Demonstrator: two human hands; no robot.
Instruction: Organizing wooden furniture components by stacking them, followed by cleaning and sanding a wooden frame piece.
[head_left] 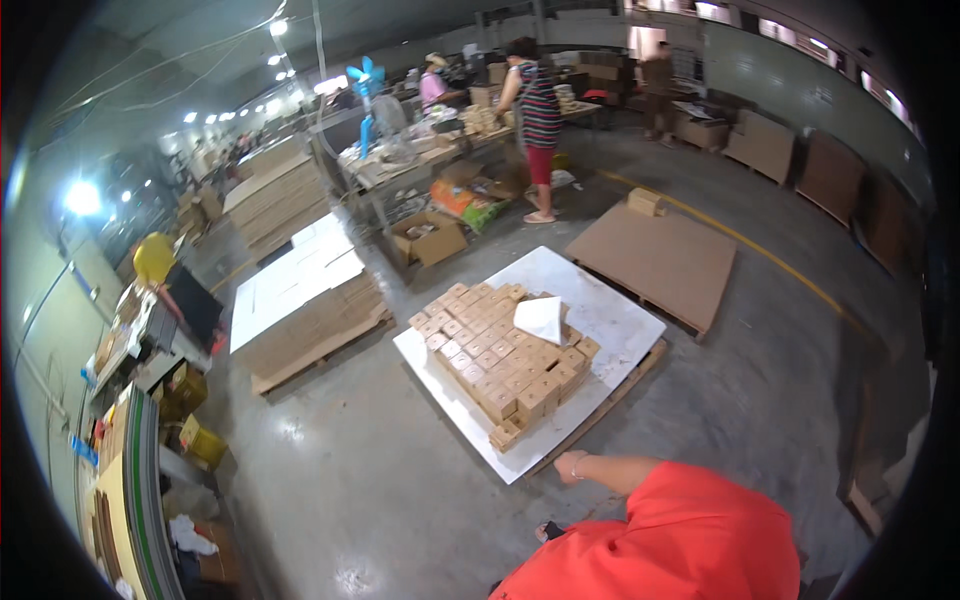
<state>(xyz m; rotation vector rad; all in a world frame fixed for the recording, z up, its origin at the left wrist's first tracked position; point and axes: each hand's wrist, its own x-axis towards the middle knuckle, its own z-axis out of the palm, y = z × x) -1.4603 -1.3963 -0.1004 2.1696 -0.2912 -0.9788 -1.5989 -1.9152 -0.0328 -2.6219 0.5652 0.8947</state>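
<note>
This is a factory or packing-workshop floor: a broad hall with bare concrete (pixel 330 470) underfoot, a yellow floor line (pixel 765 252) and rows of ceiling lamps (pixel 278 27). Wooden pallets (pixel 612 400) carry stock, including a tall stack of flat sheets (pixel 325 325) and close-set rows of small tan boxes (pixel 490 345). Farther back, a worker in a striped top (pixel 538 110) stands at a long worktable (pixel 425 161) heaped with goods, near an open carton (pixel 437 245). Brown boards (pixel 765 145) line the wall (pixel 770 80).

Boxes (pixel 490 355) are standing toward a sheet's (pixel 620 328) left edge; behind right, a board (pixel 660 262) is carrying blocks (pixel 645 203) at its far corner.
</note>
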